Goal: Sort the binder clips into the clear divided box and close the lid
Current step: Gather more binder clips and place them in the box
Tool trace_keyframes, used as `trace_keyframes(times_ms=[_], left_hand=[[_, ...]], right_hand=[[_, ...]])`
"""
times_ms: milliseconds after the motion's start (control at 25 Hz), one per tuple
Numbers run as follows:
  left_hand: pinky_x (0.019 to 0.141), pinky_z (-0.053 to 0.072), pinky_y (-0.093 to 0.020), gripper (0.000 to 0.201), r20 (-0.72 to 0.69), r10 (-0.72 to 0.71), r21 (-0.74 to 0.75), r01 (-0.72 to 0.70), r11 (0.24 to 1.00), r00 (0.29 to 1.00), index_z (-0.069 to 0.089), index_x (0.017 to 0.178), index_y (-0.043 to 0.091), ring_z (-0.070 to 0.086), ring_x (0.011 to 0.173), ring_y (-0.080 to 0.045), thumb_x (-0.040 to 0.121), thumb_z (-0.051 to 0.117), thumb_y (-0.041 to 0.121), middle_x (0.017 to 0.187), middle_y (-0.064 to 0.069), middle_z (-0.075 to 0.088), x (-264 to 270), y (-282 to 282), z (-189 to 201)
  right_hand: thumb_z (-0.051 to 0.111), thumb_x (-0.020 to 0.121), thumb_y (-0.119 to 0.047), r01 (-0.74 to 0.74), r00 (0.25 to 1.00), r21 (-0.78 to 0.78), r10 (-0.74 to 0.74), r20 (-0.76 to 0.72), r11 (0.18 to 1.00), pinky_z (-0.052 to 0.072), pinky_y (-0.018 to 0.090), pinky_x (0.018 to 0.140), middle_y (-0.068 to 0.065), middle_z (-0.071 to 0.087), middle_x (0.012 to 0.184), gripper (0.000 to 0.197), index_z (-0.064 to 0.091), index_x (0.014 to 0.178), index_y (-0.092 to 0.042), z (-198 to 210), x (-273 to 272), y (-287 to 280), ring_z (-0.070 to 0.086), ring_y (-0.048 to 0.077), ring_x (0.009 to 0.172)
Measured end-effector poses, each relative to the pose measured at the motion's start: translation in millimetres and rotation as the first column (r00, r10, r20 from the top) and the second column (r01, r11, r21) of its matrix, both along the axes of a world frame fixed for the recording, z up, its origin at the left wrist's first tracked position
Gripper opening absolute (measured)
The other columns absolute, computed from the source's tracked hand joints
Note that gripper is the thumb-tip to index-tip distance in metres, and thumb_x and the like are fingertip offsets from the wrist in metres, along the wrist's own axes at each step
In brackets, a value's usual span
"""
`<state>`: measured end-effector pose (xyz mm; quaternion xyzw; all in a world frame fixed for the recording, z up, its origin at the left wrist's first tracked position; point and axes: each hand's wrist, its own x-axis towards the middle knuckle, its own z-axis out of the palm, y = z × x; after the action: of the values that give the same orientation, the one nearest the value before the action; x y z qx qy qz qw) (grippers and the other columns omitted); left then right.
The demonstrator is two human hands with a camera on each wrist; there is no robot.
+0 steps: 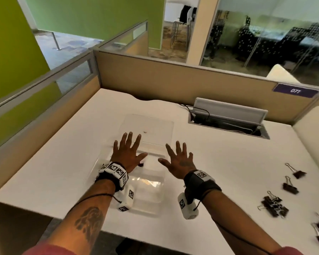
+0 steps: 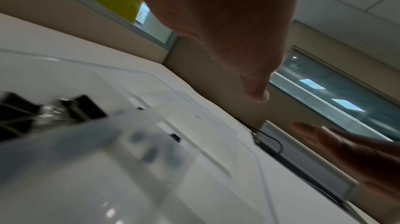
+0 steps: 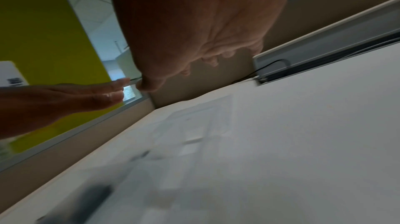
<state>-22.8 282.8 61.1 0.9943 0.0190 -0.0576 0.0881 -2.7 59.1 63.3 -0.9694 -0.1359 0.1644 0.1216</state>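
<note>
Both hands, left (image 1: 127, 153) and right (image 1: 179, 160), hover flat and empty above the box (image 1: 151, 196), its lid (image 1: 151, 126) lying open beyond the fingertips.

- We hold our left hand (image 1: 127, 155) and right hand (image 1: 179, 162) flat, fingers spread, above the clear box (image 1: 136, 183).
- Its lid (image 1: 151, 126) lies open on the far side.
- Binder clips (image 1: 276, 205) lie on the desk (image 1: 219, 162), near right.

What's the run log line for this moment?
left hand: open, empty | right hand: open, empty | lid: open | binder clips: unsorted on desk
</note>
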Motion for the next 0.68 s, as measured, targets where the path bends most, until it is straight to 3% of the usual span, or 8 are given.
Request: trace_keyframes(times_ms=[320,680], left_hand=[[0.119,-0.002,-0.051,0.076,0.033,-0.289,-0.010,0.290,0.957,0.957,-0.014,0.149,0.036,-0.017,0.148,-0.021,0.091,0.020,0.069,0.161,-0.002,-0.015,55,-161,8],[0.120,0.000,-0.049,0.075,-0.008,-0.453,-0.029,0.453,0.891,0.891,-0.010,0.151,0.034,-0.014,0.149,-0.022,0.092,0.022,0.067,0.162,-0.003,-0.009,96,-370,-3]], right_hand=[[0.022,0.086,-0.075,0.297,0.955,-0.036,-0.298,0.001,0.954,-0.002,0.060,0.114,0.009,-0.015,0.159,0.078,0.001,0.150,-0.035,1,-2,-163,-0.022,0.032,0.144],[0.025,0.088,-0.073,0.460,0.887,-0.057,-0.462,-0.024,0.886,-0.002,0.059,0.115,0.009,-0.009,0.160,0.077,0.007,0.151,-0.032,-9,11,-368,-0.017,0.031,0.146]])
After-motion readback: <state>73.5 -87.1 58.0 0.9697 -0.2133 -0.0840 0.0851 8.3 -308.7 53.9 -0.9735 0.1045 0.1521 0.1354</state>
